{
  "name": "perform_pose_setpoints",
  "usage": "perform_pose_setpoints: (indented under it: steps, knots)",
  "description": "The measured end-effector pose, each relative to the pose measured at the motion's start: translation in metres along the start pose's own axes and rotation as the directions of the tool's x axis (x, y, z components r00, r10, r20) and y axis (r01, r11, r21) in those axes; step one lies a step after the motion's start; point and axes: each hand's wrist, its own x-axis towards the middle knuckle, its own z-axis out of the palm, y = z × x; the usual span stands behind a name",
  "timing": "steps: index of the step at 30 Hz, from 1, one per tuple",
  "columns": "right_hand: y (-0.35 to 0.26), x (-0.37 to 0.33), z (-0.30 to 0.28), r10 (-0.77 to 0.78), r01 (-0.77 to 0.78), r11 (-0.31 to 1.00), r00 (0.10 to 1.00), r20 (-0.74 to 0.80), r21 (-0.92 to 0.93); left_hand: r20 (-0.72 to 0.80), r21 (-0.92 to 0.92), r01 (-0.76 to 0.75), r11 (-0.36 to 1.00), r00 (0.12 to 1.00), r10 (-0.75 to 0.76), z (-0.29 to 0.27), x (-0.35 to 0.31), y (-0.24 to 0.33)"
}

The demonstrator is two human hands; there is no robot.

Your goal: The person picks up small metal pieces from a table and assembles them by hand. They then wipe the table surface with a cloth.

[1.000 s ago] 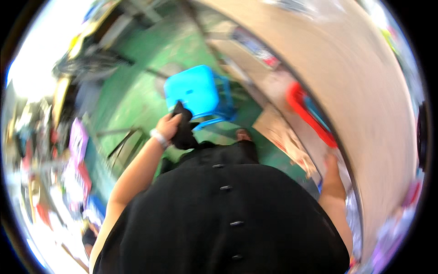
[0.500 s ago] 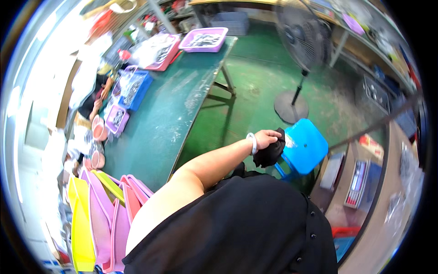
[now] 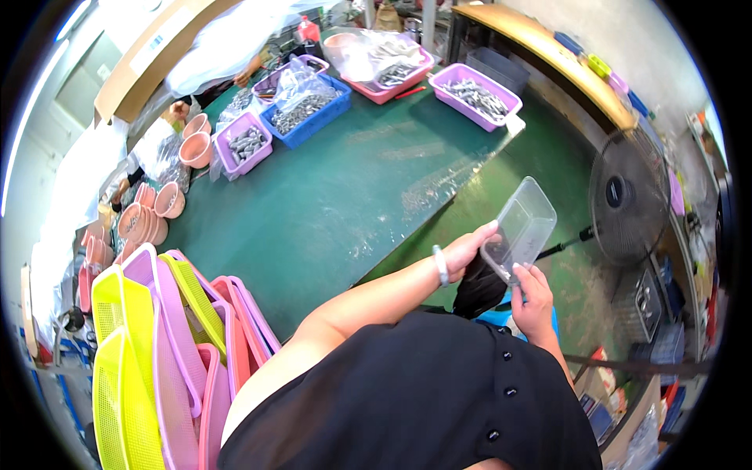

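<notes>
A clear plastic box (image 3: 529, 215) is tilted in front of my body, gripped from both sides. My left hand (image 3: 472, 244), with a pale bracelet at its wrist, is closed on the near left edge of the box. At its near right edge, my right hand (image 3: 533, 301) is closed with thumb and fingers on the rim. A few tiny bits show at the box's near end. Just below my left hand hangs a black cloth (image 3: 479, 290); whether that hand also holds it I cannot tell. A blue stool (image 3: 505, 319) is partly hidden beneath my hands.
A green table (image 3: 313, 204) stands at left, with purple, blue and pink baskets of metal parts (image 3: 476, 98) along its far side. Stacked colourful plastic baskets (image 3: 125, 345) lie near left. A standing fan (image 3: 627, 196) is at right. Other people's hands (image 3: 180, 110) show across the table.
My view has swung to the right edge of the table. The clear box is now in both hands; my right hand has come into view. Earlier my left hand held the black cloth over the stool.
</notes>
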Motion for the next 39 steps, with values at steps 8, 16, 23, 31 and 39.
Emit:
perform_pose_setpoints:
  steps: [8,16,23,31,39]
  knots:
    - [0.003,0.119,0.038,-0.344,0.317,0.925,0.932,0.110,0.207,-0.202,-0.091,-0.366,0.926,0.917,0.343,-0.055,-0.039,0.050]
    - [0.057,0.192,0.133,-0.282,-0.636,0.183,0.697,0.660,0.750,-0.416,-0.258,-0.523,0.812,0.819,0.395,-0.068,-0.015,0.094]
    - [0.081,0.267,0.176,-0.530,-0.942,-0.151,0.334,0.780,0.301,-0.514,-0.110,-0.733,0.671,0.620,0.593,-0.082,0.017,0.124]
    - [0.185,0.341,0.243,0.003,-0.632,0.351,0.739,0.674,0.691,-0.865,0.029,-0.675,0.737,0.352,0.356,-0.086,-0.031,0.053]
    - [0.231,0.421,0.330,0.088,-0.181,0.941,0.947,0.310,0.286,-0.990,-0.121,-0.705,0.699,0.139,-0.032,-0.044,-0.074,-0.046]
